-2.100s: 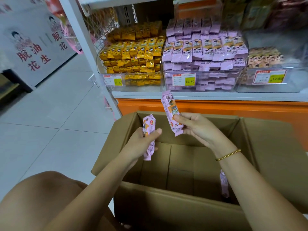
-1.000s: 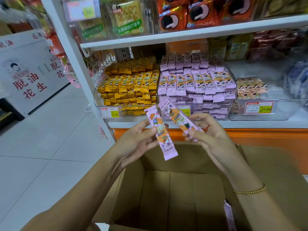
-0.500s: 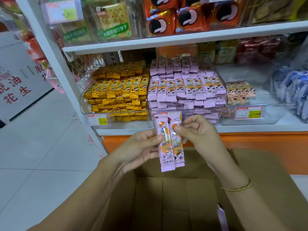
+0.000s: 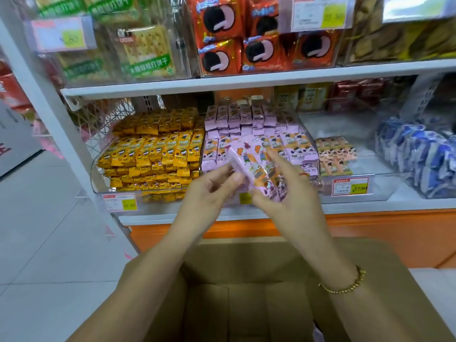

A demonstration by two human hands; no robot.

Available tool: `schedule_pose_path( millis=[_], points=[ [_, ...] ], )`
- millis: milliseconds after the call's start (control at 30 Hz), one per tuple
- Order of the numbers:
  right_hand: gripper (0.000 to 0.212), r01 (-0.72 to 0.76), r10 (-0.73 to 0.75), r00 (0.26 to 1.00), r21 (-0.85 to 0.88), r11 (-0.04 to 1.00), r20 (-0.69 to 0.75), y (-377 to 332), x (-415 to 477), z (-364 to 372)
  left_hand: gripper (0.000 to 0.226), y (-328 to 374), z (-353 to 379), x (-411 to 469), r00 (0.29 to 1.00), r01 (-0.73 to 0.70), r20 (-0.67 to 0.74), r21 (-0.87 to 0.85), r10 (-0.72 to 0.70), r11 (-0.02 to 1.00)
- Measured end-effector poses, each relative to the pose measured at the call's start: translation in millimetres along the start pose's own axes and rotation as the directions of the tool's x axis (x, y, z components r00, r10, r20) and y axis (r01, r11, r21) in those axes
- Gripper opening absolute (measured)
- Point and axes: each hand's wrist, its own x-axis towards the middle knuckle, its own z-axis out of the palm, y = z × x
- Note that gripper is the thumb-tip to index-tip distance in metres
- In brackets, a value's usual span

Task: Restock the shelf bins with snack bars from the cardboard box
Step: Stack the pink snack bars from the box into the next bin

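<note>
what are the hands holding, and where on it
Two pink snack bars: the right hand grips their lower ends, the left hand pinches their left edge.

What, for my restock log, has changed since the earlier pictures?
The left hand and right hand rose from over the box toward the purple bin. The two bars, first one in each hand, were brought together side by side; now the right grips the pair and the left pinches its edge. Nothing was let go. Box and bin stayed put.
</note>
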Motion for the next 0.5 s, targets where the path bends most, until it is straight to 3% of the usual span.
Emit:
schedule_pose_path(
  millis=[33, 100, 167, 267, 400, 500],
  points=[
    [0.067, -0.008, 0.009, 0.999, 0.010, 1.000, -0.053, 3, 13, -7, 0.039, -1, -4, 6, 0.998, -0.039, -0.042, 0.192, 0.048, 0.981],
    [0.056, -0.045, 0.043, 0.986, -0.010, 0.999, -0.164, 14, 44, -21, 0.050, -7, -16, 15, 0.978, -0.069, -0.127, 0.553, 0.166, 0.831],
    [0.050, -0.134, 0.114, 0.964, -0.068, 0.989, -0.240, 27, 78, -34, 0.049, -16, -24, 21, 0.953, -0.090, -0.129, 0.746, 0.276, 0.660],
    [0.046, -0.257, 0.208, 0.945, -0.176, 0.950, -0.254, 39, 129, -44, 0.049, -26, -27, 28, 0.948, -0.105, -0.083, 0.828, 0.306, 0.551],
    [0.055, -0.358, 0.287, 0.925, -0.312, 0.880, -0.249, 40, 185, -40, 0.048, -30, -30, 31, 0.946, -0.117, -0.068, 0.841, 0.317, 0.528],
    [0.067, -0.345, 0.299, 0.938, -0.434, 0.832, -0.174, 42, 211, -26, 0.048, -31, -33, 34, 0.944, -0.131, -0.056, 0.841, 0.325, 0.526]
  ],
)
